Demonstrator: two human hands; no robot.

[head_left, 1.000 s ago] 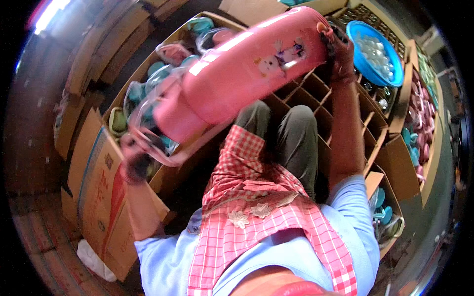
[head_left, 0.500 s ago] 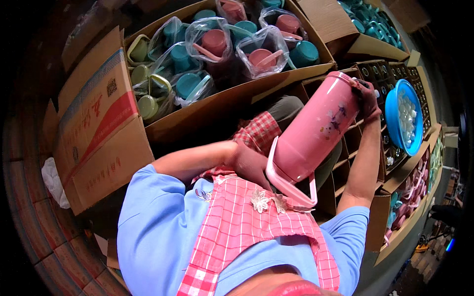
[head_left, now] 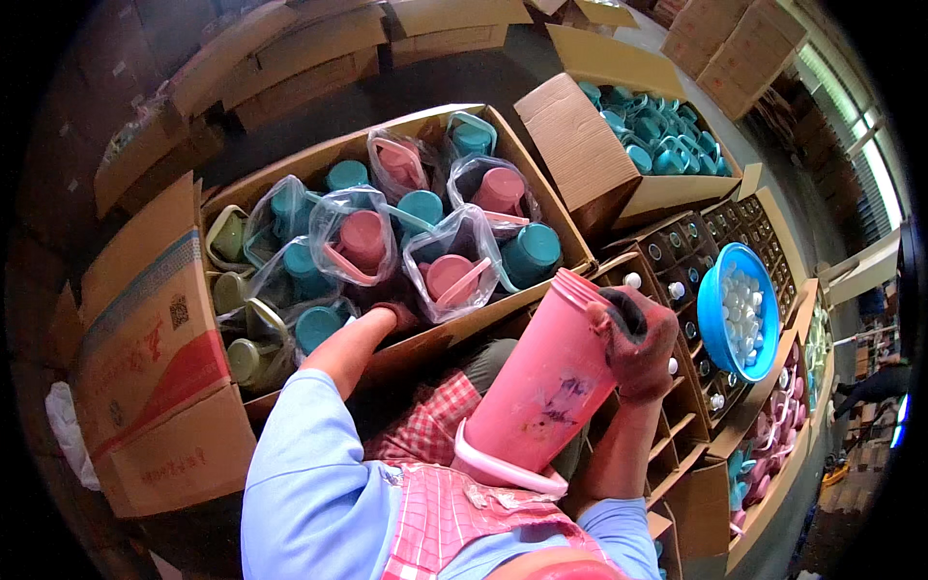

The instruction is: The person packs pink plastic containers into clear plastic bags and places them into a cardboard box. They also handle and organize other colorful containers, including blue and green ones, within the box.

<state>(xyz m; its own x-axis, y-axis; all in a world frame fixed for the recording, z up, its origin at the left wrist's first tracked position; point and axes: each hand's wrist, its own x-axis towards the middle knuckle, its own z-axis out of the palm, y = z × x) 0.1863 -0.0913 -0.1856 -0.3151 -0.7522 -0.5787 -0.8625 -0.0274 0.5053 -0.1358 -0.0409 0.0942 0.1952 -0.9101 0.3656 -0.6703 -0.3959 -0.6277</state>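
Note:
My right hand (head_left: pixel 640 338), in a dark stained glove, grips the threaded upper rim of a pink thermos flask casing (head_left: pixel 541 387). The casing tilts across my lap, with dark smudges on its side and a pale pink handle (head_left: pixel 503 467) round its lower end. My left hand (head_left: pixel 398 307) reaches down into a cardboard box (head_left: pixel 425 358) among bagged flasks; its fingers are hidden there. Close to it stand a pink flask (head_left: pixel 362 237) and a teal flask (head_left: pixel 317 329) in clear plastic bags.
To the right, a divided carton (head_left: pixel 677 425) holds silvery-necked bottles. A blue basin (head_left: pixel 713 309) of small whitish pieces rests on it. Behind stands a box of teal parts (head_left: pixel 667 135); another at the right holds pink parts (head_left: pixel 773 435). An open box flap (head_left: pixel 155 358) sticks out left.
My left hand has left the casing's lower end and reached forward into the box. My right hand still holds the casing, now lower and further left in view. The view has tilted up.

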